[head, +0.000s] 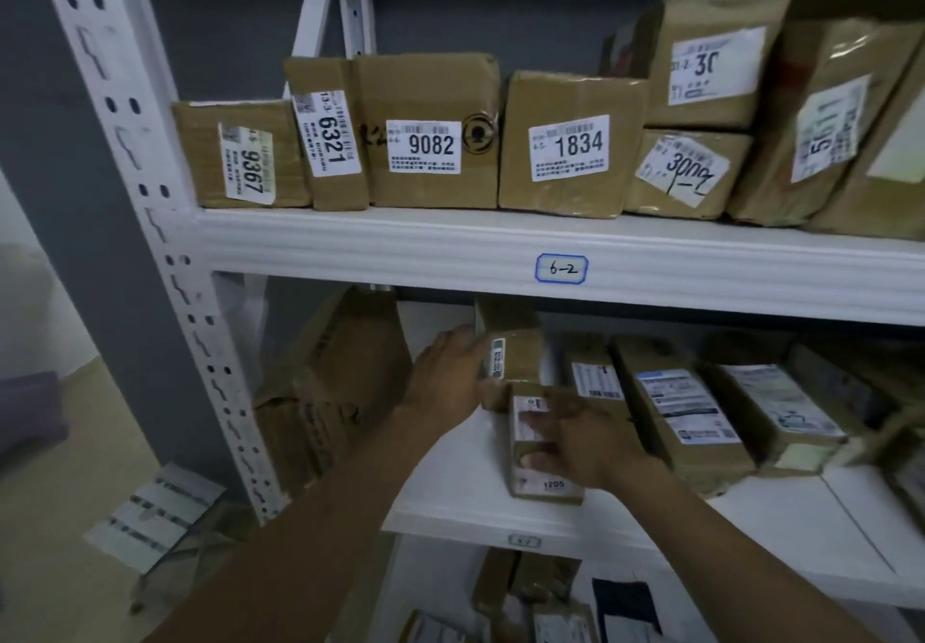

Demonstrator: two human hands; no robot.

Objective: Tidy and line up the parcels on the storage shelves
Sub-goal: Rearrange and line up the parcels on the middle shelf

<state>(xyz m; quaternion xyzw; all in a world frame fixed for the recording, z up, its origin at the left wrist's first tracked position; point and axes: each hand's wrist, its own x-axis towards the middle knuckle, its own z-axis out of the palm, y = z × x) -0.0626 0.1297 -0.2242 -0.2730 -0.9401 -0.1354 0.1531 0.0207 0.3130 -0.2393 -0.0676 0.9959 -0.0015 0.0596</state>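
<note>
On the lower shelf (450, 492) my left hand (448, 372) grips the left side of an upright brown parcel (518, 352). My right hand (575, 437) holds a small parcel labelled 1205 (548, 484), fingers curled over its white label. To the right, several long brown parcels (680, 407) lie side by side. The upper shelf, tagged 6-2 (560, 269), carries a row of brown parcels marked 9367 (245, 156), 6321 (330, 136), 9082 (430, 141) and 1834 (570, 146).
A large crumpled box (320, 392) leans at the lower shelf's left end. The perforated white upright (165, 242) stands at left. Stacked and leaning parcels (716, 66) fill the upper right. Papers (150, 512) lie on the floor; more parcels (540, 602) sit on the bottom shelf.
</note>
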